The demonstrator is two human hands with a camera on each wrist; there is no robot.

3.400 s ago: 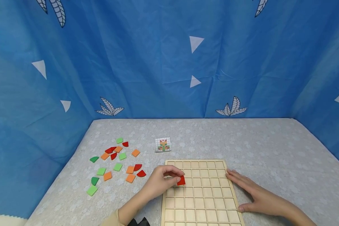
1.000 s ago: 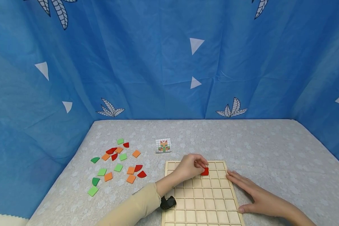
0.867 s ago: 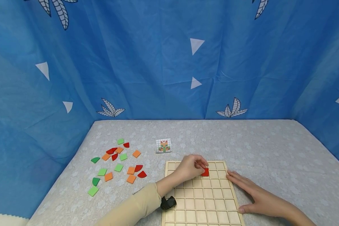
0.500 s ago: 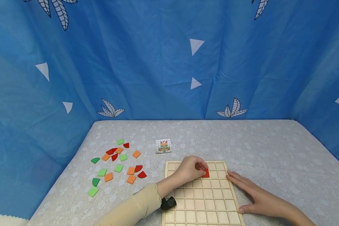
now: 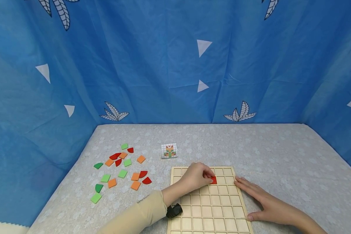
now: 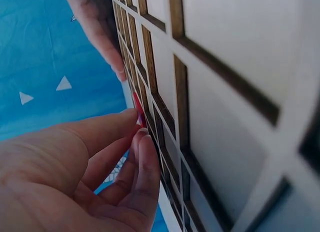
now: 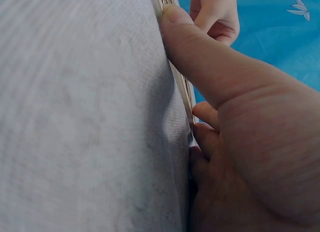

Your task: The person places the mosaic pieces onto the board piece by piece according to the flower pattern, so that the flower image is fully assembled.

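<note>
My left hand (image 5: pixel 195 178) reaches across a wooden grid board (image 5: pixel 208 202). Its thumb and fingertips pinch a square red tile (image 5: pixel 214 180) at a cell in the second row from the far edge, right of the middle. Seen from the left wrist, the tile (image 6: pixel 139 109) stands slightly tilted in its cell, partly hidden by the thumb and fingertips. My right hand (image 5: pixel 264 204) lies along the board's right side, fingers extended, fingertips and thumb touching the edge. In the right wrist view the thumb (image 7: pixel 192 41) rests against that edge.
Several orange squares (image 5: pixel 136 185), light green squares (image 5: pixel 123 173), red quarter-round pieces (image 5: pixel 147 180) and dark green ones (image 5: pixel 98 188) lie scattered left of the board. A small printed pattern card (image 5: pixel 169 150) lies behind it. A blue curtain (image 5: pixel 163 65) surrounds the patterned tabletop.
From the board's left part, my left hand has carried the red tile right and farther back. Over the last second it has lowered slightly at the cell. My right hand has stayed in place.
</note>
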